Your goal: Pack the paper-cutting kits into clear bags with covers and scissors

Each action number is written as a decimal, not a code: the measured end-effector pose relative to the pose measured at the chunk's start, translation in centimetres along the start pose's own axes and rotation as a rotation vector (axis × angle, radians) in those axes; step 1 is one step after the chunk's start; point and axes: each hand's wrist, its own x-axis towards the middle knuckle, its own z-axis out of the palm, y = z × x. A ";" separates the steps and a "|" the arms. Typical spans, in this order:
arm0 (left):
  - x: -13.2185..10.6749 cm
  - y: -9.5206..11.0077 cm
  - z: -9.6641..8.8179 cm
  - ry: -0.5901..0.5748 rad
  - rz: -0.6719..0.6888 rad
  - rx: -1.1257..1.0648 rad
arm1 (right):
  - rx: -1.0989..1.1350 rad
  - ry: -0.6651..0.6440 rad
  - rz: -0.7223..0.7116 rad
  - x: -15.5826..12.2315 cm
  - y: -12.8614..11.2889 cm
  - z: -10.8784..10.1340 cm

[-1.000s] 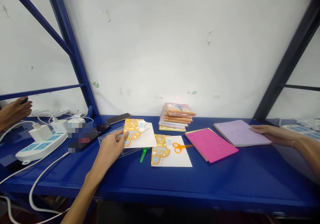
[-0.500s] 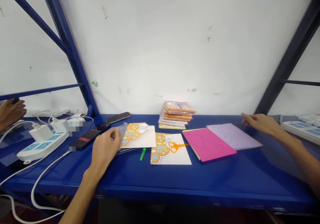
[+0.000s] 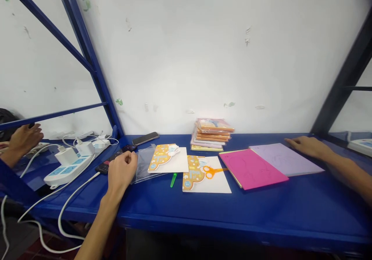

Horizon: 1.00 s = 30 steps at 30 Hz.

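My left hand (image 3: pixel 122 171) rests with curled fingers over a dark phone (image 3: pixel 101 167), covering much of it. Just right of it lies a clear plastic sleeve (image 3: pixel 143 163), partly under a white booklet with an orange cartoon cover strip (image 3: pixel 181 161). My right hand (image 3: pixel 306 145) lies at the far right edge of a lilac sheet (image 3: pixel 279 157), fingers stretched out and holding nothing. A bright pink sheet (image 3: pixel 252 169) overlaps the lilac one. Orange scissors (image 3: pixel 212 171) lie on a second similar booklet (image 3: pixel 219 184). A small green plastic tool (image 3: pixel 173 179) sits beside it.
A stack of wrapped booklets (image 3: pixel 213 132) stands against the wall. Another phone (image 3: pixel 145 138) lies at the back left. A white power strip (image 3: pixel 68 171) with plugs and cables occupies the left. Another person's hand (image 3: pixel 26 140) shows beyond the blue frame (image 3: pixel 93 64).
The view has shifted, so the table contents appear farther right. My left hand has drawn left off the plastic sleeve and now covers more of the phone. My right hand has come closer to the lilac sheet.
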 end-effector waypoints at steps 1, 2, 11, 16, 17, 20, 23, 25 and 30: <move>0.0 0.1 0.0 0.001 0.003 0.000 | 0.000 -0.027 0.011 0.0 0.2 0.2; -0.1 0.1 0.0 0.003 0.006 -0.002 | -0.003 -0.059 0.031 -0.1 0.3 0.4; -0.5 0.5 0.2 -0.014 0.051 -0.021 | 0.009 -0.152 0.118 -0.3 0.3 0.5; -0.7 0.3 0.0 -0.018 0.031 -0.042 | 0.013 -0.163 0.120 -0.7 0.1 0.3; -0.7 0.3 0.0 -0.015 0.030 -0.043 | 0.011 -0.166 0.121 -0.7 0.0 0.3; -0.7 0.3 0.1 -0.011 0.037 -0.048 | 0.001 -0.164 0.124 -0.8 -0.2 0.1; -0.7 0.4 0.1 -0.007 0.040 -0.049 | -0.003 -0.166 0.118 -0.9 -0.4 0.0; -0.7 0.4 0.0 -0.010 0.037 -0.047 | -0.002 -0.172 0.112 -0.9 -0.4 -0.1; -0.8 0.5 -0.1 -0.031 0.031 -0.042 | 0.002 -0.166 0.105 -1.0 -0.5 -0.2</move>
